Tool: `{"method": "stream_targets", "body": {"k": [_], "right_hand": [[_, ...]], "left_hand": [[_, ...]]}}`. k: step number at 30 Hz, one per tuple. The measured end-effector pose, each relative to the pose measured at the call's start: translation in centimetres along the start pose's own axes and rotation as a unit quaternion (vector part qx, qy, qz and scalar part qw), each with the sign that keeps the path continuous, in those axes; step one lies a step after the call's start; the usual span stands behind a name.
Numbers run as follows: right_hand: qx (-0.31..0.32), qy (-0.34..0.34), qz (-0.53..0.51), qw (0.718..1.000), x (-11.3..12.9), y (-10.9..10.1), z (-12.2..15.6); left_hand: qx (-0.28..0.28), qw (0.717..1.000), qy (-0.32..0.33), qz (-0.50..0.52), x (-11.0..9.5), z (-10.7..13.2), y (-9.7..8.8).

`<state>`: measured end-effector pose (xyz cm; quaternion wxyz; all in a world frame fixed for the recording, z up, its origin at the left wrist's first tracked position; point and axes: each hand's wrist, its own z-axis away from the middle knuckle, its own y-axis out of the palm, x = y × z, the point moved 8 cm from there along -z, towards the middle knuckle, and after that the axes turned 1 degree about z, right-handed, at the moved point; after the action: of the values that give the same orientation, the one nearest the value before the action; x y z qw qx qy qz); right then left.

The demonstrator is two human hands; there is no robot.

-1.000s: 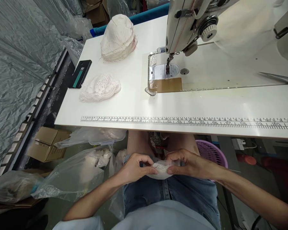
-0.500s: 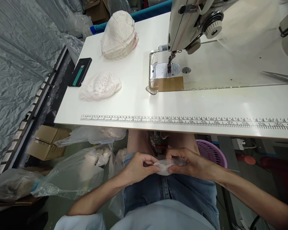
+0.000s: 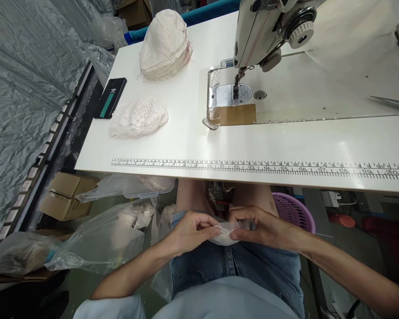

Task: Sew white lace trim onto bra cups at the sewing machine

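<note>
Over my lap, a small piece of thin white fabric [image 3: 225, 239] with a lacy edge is stretched between both hands. My left hand [image 3: 194, 231] pinches its left side between thumb and fingers. My right hand [image 3: 257, 227] grips the right side, the thumb pressed on the near face and the fingers curled behind. Some of the cloth is hidden by the fingers. On the table above lie a flat white lace piece [image 3: 138, 118] and a cream-coloured fabric cup shape [image 3: 165, 46] with loose threads along its edge.
A sewing machine [image 3: 257, 35] stands over its needle plate [image 3: 231, 95]. Pointed metal blades [image 3: 390, 103] lie at the right. A black phone [image 3: 111, 98] rests by the table's left edge, and a printed ruler [image 3: 252, 168] runs along the front. Below are a purple basket [image 3: 294, 212] and plastic bags [image 3: 99, 239].
The white fabric now hangs a little lower and fuller between my hands. My left thumb and fingers have shifted slightly along its edge. The view has moved slightly.
</note>
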<state>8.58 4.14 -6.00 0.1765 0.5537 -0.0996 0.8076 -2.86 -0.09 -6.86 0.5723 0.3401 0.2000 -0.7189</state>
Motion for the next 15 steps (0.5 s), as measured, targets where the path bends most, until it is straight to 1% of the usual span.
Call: {"method": "stream_targets", "body": {"k": [5,10,12,15], "right_hand": [[0.004,-0.015,0.018,1.0,0.5,0.07,-0.12],[-0.001,-0.041,0.025,0.999,0.75,0.03,-0.27],[0.002,-0.034,0.015,0.999,0.56,0.11,-0.27],[0.008,-0.007,-0.024,1.0,0.2,0.32,-0.24]], "left_hand": [[-0.008,0.998,0.036,-0.045,-0.89,0.13,-0.27],[-0.009,0.998,0.045,-0.034,-1.14,0.26,-0.2],[-0.007,0.999,0.041,-0.025,-1.1,0.27,-0.07],[-0.011,0.999,0.037,-0.027,-1.18,0.33,0.03]]}}
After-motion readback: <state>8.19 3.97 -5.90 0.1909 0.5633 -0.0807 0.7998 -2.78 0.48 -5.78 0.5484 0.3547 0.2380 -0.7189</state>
